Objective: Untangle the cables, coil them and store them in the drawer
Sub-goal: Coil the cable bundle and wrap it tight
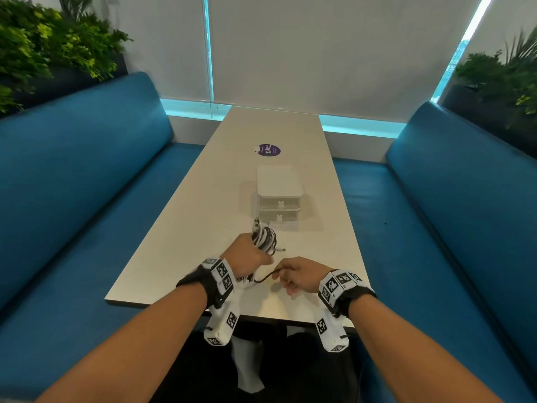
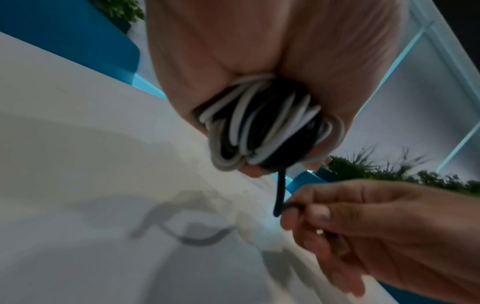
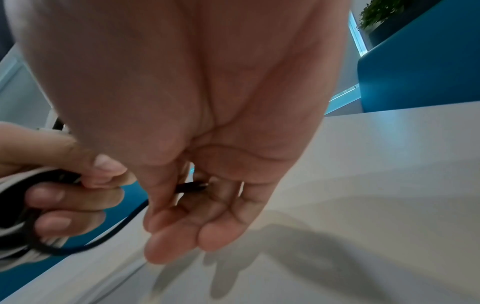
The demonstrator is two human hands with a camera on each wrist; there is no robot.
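My left hand (image 1: 250, 254) grips a coiled bundle of black and white cables (image 1: 263, 239) just above the near end of the table; the bundle (image 2: 265, 127) fills its fist in the left wrist view. A loose black cable end (image 1: 265, 278) runs from the bundle to my right hand (image 1: 293, 276), which pinches it between thumb and fingers (image 2: 306, 214). The black tail (image 3: 116, 232) curves between both hands. A small white two-drawer unit (image 1: 279, 196) stands behind the bundle, both drawers closed.
A long pale table (image 1: 203, 216) runs away from me, with a purple round sticker (image 1: 269, 150) beyond the drawer unit. Blue benches (image 1: 87, 184) flank it on both sides. Plants (image 1: 43, 48) stand behind the bench backs.
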